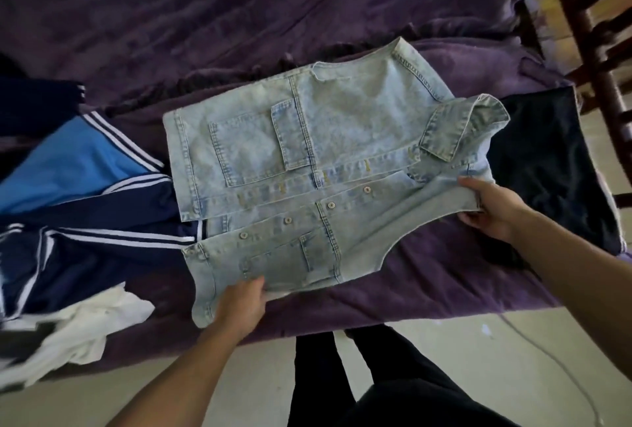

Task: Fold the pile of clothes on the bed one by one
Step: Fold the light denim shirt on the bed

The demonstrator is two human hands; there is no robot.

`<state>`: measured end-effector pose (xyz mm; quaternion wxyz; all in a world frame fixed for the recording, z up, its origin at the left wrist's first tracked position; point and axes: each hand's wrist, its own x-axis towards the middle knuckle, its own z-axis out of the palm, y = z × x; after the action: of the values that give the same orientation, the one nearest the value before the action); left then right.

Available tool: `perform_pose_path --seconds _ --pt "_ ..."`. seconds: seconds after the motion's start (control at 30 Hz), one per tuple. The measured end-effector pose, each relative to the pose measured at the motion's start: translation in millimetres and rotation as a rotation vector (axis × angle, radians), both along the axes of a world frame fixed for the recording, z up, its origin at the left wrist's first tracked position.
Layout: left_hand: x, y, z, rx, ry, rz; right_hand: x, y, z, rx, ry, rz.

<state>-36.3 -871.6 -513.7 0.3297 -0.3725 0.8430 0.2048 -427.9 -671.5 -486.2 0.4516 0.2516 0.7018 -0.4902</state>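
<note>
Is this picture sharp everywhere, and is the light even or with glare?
Head view: the denim vest in the centre is sharp, its stitching readable; the white garment and striped jacket at the left edge are smeared; the black garment at right is too dark for detail; the light is soft, without glare; the chair leans, likely from the wide lens.

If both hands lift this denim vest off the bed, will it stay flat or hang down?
Probably it hangs, yet in broad folds: the denim vest lies in smooth panels and its collar stands curled, which suggests stiffish cloth. Its pockets and metal buttons hint at some weight.
</note>
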Motion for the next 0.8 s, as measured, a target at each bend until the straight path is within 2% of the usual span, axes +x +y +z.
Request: perform_pose_path --seconds 0.13,0.23,0.33,0.53,0.67,0.8 --pt "-18.2 -53.4 27.7 -0.142 0.164 0.225 -24.9 -51.9 28.7 -0.149 0.006 -0.027" --pt "-43.5 -110.9 45.1 -0.247 0.273 0.269 -45.7 -94.9 42.5 -0.217 0.02 -0.004" --pt "-84.3 -171.5 53.4 -0.325 0.364 0.266 -72.5 -137.8 44.7 -0.263 0.059 -0.088" --pt "-168.4 -274.8 39.3 -0.471 0.423 0.25 -122.6 -220.6 20.1 -0.29 0.117 -0.106" --pt "-187.4 -284.3 9.1 -0.55 0.395 0.19 -121.7 -253.3 -2.5 -0.214 0.222 -0.022" --pt "-170.2 -230.6 -32.8 -0.377 0.39 -0.018 -77.9 -236.9 -36.7 0.032 0.406 0.139"
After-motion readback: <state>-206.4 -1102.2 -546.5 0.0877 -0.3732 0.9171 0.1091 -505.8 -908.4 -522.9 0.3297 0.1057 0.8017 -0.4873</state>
